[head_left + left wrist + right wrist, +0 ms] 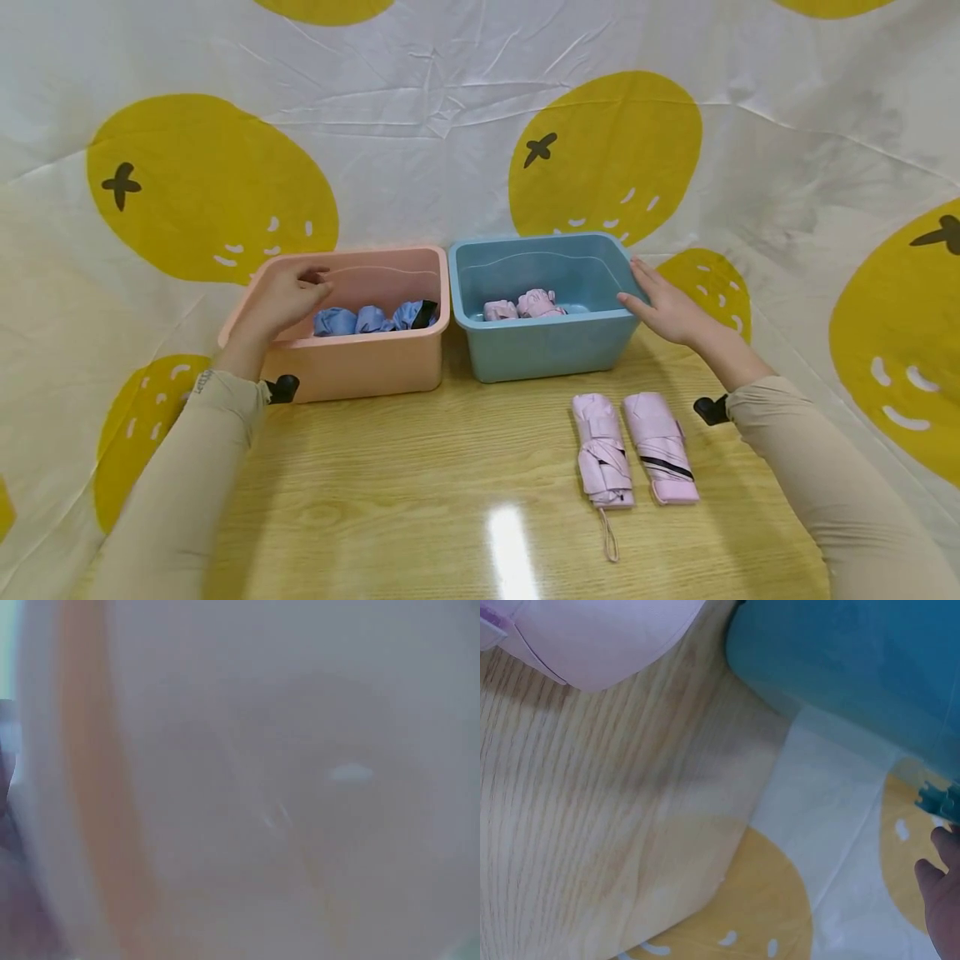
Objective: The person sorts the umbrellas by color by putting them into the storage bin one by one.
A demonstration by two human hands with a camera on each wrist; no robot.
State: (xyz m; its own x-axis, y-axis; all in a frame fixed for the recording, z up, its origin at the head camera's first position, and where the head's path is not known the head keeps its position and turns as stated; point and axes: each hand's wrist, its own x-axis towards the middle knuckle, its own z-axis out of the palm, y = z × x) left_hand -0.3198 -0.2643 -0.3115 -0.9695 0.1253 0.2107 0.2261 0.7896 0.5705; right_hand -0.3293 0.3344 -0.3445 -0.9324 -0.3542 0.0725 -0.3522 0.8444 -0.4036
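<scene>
My left hand is over the left side of the pink bin, its fingers loosely bent and nothing held. Inside that bin lie several blue folded umbrellas, one with a black band. On the right rim of the blue bin rests my right hand, fingers extended along the edge and thumb over the rim. Two pink folded umbrellas lie in the blue bin. In the right wrist view, fingertips show just under the blue bin's edge. A blurred pink bin wall fills the left wrist view.
Two more pink folded umbrellas, a left one with a wrist loop and a right one with a black stripe, lie on the wooden table before the blue bin. Behind the bins hangs a white cloth with yellow fruit prints.
</scene>
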